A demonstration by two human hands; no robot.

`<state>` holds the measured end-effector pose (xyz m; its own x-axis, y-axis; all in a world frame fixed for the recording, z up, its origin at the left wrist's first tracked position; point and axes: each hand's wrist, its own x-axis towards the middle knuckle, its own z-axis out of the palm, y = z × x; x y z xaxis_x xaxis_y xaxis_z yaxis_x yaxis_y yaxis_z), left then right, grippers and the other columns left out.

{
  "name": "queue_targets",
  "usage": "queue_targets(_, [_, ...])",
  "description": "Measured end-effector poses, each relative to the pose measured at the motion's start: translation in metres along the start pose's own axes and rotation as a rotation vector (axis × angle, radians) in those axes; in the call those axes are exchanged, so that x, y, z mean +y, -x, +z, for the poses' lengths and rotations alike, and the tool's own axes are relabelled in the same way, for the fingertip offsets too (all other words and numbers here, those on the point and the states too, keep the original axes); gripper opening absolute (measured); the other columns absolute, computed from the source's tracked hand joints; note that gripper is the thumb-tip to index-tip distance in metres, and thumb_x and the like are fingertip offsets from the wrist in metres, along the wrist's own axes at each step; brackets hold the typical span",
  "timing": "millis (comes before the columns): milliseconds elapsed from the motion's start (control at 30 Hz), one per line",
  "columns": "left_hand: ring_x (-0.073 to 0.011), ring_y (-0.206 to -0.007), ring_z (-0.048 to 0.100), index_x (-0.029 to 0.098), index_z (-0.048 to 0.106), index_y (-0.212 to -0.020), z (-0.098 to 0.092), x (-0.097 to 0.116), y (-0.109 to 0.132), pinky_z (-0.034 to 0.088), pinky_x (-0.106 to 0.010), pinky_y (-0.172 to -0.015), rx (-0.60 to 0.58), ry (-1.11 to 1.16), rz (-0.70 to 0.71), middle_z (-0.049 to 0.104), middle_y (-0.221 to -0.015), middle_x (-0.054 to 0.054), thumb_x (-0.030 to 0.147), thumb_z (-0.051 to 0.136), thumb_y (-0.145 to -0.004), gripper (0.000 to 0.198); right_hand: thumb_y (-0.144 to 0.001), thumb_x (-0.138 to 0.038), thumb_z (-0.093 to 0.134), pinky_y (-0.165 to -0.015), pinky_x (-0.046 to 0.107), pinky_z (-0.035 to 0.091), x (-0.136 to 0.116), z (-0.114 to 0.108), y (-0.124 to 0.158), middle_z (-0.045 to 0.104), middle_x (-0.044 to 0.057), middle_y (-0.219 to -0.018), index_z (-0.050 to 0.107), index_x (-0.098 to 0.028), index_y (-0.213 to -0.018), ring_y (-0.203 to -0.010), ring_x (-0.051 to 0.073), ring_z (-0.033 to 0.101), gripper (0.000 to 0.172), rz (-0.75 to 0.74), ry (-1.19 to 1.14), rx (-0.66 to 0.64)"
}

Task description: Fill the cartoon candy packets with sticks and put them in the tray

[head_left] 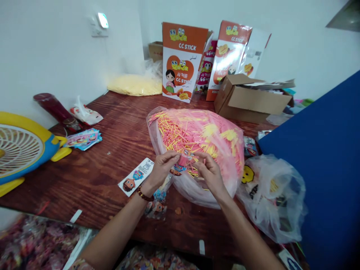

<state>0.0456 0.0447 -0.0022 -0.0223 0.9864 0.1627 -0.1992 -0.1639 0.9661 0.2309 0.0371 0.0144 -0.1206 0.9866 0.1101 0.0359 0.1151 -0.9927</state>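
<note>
A small clear packet (185, 160) with cartoon print and something pink inside is held up between my hands. My left hand (165, 165) pinches its left side. The fingers of my right hand (208, 169) are closed at its right edge. Just behind and below lies a large open clear bag (222, 131) full of thin pink and yellow sticks (173, 131). Left of my left hand a white card (136, 177) with a cartoon figure rests on the table. More printed packets (156, 208) lie partly hidden below my left wrist.
Orange and white cartons (181, 62) and an open brown box (250, 99) stand at the back. A toy-like fan (21, 144), a printed stack (84, 139), a tissue pack (87, 113) and a dark red bottle (53, 107) are left. A plastic bag (274, 198) and blue panel (323, 157) are right.
</note>
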Motion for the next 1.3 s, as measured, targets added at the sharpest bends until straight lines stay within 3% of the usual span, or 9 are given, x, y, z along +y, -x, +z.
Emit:
queue_targets(133, [-0.016, -0.086, 0.064, 0.018, 0.079, -0.089, 0.002, 0.003, 0.004, 0.052, -0.029, -0.083, 0.013, 0.01, -0.054, 0.073, -0.091, -0.003, 0.038, 0.073, -0.081, 0.022, -0.081, -0.041, 0.071, -0.055, 0.024, 0.027, 0.003, 0.012, -0.009, 0.037, -0.006, -0.063, 0.059, -0.019, -0.073, -0.059, 0.009, 0.033, 0.026, -0.031, 0.133, -0.057])
queue_targets(333, [-0.0148, -0.079, 0.063, 0.015, 0.075, -0.09, -0.017, 0.007, 0.015, 0.049, -0.026, -0.076, -0.125, 0.023, -0.287, 0.072, -0.086, -0.003, 0.035, 0.082, -0.069, 0.03, -0.077, -0.044, 0.071, -0.052, 0.024, 0.024, 0.007, 0.031, -0.013, 0.035, -0.007, -0.056, 0.05, -0.02, -0.061, -0.055, 0.009, 0.029, 0.035, 0.096, -0.027, -0.019])
queue_targets(467, [-0.0099, -0.064, 0.054, 0.014, 0.069, -0.08, -0.035, 0.008, 0.023, 0.042, -0.022, -0.063, -0.127, -0.062, -0.32, 0.064, -0.072, 0.002, 0.036, 0.081, -0.07, 0.027, -0.073, -0.047, 0.073, -0.049, 0.024, 0.023, 0.009, 0.044, -0.01, 0.032, -0.008, -0.05, 0.061, -0.02, -0.07, -0.051, 0.009, 0.028, 0.03, 0.171, -0.103, -0.095])
queue_targets(567, [-0.0108, -0.065, 0.053, 0.014, 0.068, -0.079, -0.046, 0.007, 0.027, 0.041, -0.023, -0.063, -0.115, -0.122, -0.317, 0.063, -0.072, 0.001, 0.038, 0.079, -0.072, 0.027, -0.072, -0.049, 0.073, -0.049, 0.024, 0.024, 0.011, 0.049, -0.011, 0.031, -0.009, -0.049, 0.068, -0.019, -0.08, -0.05, 0.009, 0.03, 0.031, 0.218, -0.13, -0.154])
queue_targets(833, [-0.0129, -0.066, 0.053, 0.015, 0.067, -0.074, -0.067, 0.002, 0.046, 0.042, -0.025, -0.064, -0.082, -0.233, -0.355, 0.062, -0.07, 0.0, 0.039, 0.076, -0.071, 0.026, -0.075, -0.046, 0.066, -0.057, 0.024, 0.031, 0.034, 0.059, -0.006, 0.046, -0.004, -0.06, 0.06, -0.017, -0.063, -0.06, 0.01, 0.039, 0.032, 0.211, 0.037, -0.289])
queue_targets(1000, [-0.0132, -0.063, 0.051, 0.016, 0.062, -0.069, -0.082, -0.008, 0.059, 0.04, -0.025, -0.061, -0.069, -0.36, -0.361, 0.058, -0.065, 0.002, 0.041, 0.07, -0.074, 0.027, -0.081, -0.041, 0.06, -0.054, 0.024, 0.024, 0.045, 0.068, -0.001, 0.035, -0.007, -0.055, 0.049, -0.019, -0.058, -0.055, 0.009, 0.032, 0.034, 0.246, 0.218, -0.366])
queue_targets(1067, [-0.0154, -0.068, 0.055, 0.016, 0.066, -0.08, -0.087, -0.015, 0.064, 0.043, -0.027, -0.065, -0.065, -0.463, -0.335, 0.063, -0.072, 0.0, 0.041, 0.067, -0.078, 0.025, -0.083, -0.034, 0.058, -0.054, 0.025, 0.023, 0.048, 0.073, 0.0, 0.035, -0.007, -0.054, 0.046, -0.019, -0.056, -0.055, 0.01, 0.034, 0.033, 0.244, 0.391, -0.369])
queue_targets(1167, [-0.0205, -0.082, 0.061, 0.017, 0.066, -0.11, -0.09, -0.025, 0.072, 0.048, -0.034, -0.078, -0.043, -0.675, -0.227, 0.069, -0.093, -0.006, 0.039, 0.066, -0.081, 0.037, -0.085, -0.028, 0.055, -0.057, 0.026, 0.024, 0.047, 0.076, 0.002, 0.047, -0.004, -0.056, 0.055, -0.018, -0.059, -0.058, 0.011, 0.041, 0.028, 0.194, 0.672, -0.38])
queue_targets(1300, [-0.025, -0.096, 0.061, 0.019, 0.063, -0.119, -0.093, -0.034, 0.082, 0.048, -0.042, -0.09, -0.067, -0.877, -0.059, 0.067, -0.104, -0.009, 0.039, 0.063, -0.086, 0.039, -0.09, -0.032, 0.054, -0.061, 0.025, 0.03, 0.036, 0.054, -0.002, 0.067, 0.002, -0.073, 0.067, -0.019, -0.081, -0.066, 0.014, 0.053, 0.02, 0.141, 0.808, -0.344])
